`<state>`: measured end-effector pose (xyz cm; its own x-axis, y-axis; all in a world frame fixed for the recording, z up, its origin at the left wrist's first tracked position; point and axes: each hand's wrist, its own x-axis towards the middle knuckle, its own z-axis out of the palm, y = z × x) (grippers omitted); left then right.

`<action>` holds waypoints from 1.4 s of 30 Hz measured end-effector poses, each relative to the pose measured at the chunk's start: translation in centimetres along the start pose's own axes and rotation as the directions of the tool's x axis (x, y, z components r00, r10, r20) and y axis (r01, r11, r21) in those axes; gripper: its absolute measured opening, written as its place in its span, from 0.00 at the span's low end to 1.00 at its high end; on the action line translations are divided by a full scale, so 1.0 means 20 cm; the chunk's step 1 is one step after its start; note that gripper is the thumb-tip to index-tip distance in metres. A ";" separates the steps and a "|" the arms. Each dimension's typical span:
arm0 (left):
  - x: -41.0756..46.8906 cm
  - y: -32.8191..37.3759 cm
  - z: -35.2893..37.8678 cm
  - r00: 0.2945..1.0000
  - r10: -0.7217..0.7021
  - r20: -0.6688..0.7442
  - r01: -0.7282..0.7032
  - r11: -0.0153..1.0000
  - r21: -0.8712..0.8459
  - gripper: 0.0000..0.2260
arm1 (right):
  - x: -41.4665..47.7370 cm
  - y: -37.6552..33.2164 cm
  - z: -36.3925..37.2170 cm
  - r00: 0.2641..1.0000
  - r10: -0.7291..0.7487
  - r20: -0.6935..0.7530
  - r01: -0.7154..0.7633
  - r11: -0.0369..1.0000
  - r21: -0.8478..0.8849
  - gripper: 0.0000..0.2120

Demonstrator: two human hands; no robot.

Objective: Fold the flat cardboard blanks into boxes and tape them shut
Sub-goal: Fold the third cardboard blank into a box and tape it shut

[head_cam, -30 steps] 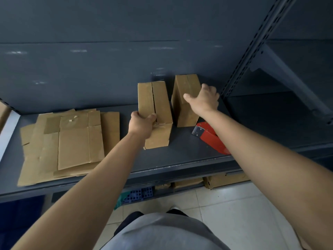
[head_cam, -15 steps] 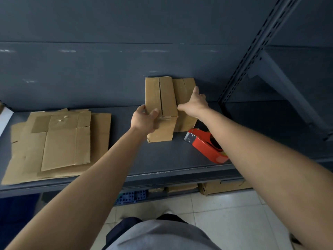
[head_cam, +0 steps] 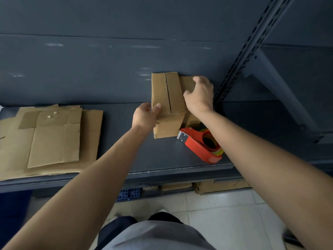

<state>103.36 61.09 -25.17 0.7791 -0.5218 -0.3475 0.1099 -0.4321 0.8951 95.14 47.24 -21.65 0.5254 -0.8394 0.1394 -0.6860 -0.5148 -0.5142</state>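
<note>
A folded cardboard box (head_cam: 167, 98) stands on the dark shelf (head_cam: 162, 157), its back against the rear wall, the top seam facing me. My left hand (head_cam: 146, 116) grips its lower left corner, thumb on the top face. A second folded box (head_cam: 187, 83) stands tight against its right side, mostly hidden. My right hand (head_cam: 199, 96) lies over this second box with fingers curled round its top. A stack of flat cardboard blanks (head_cam: 54, 138) lies at the shelf's left.
A red tape dispenser (head_cam: 200, 145) lies on the shelf just right of the boxes, under my right forearm. A slotted shelf upright (head_cam: 248, 46) rises at the right. Below the shelf sit cardboard boxes (head_cam: 219, 186) and a blue crate (head_cam: 128, 193) on the tiled floor.
The two boxes stood apart; now they touch and sit further back against the wall. My right hand has shifted from the box's side to over its top.
</note>
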 end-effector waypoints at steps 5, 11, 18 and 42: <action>-0.02 -0.03 -0.21 0.978 0.153 -0.138 -0.127 0.975 0.185 0.18 | -0.11 -0.29 0.06 0.940 -0.330 -0.083 0.336 0.939 0.071 0.17; -0.07 -0.20 -0.64 0.948 0.148 -0.283 -0.103 0.980 0.170 0.14 | -0.31 -0.63 0.33 0.865 -0.477 0.154 0.452 0.875 0.170 0.16; -0.10 -0.50 -1.14 0.905 0.058 -0.421 0.061 0.963 0.263 0.16 | -0.55 -0.93 0.70 0.768 -0.463 0.442 0.429 0.885 0.181 0.19; -0.10 -0.77 -1.46 0.920 -0.095 -0.380 0.171 0.970 0.171 0.29 | -0.77 -1.08 1.01 0.623 0.052 0.781 -0.366 0.901 0.232 0.34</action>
<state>118.15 90.24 -30.12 0.9408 -0.1595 -0.2990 0.1344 -0.6345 0.7611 112.10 74.77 -29.66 0.6845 -0.4132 -0.6006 -0.6937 -0.1157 -0.7109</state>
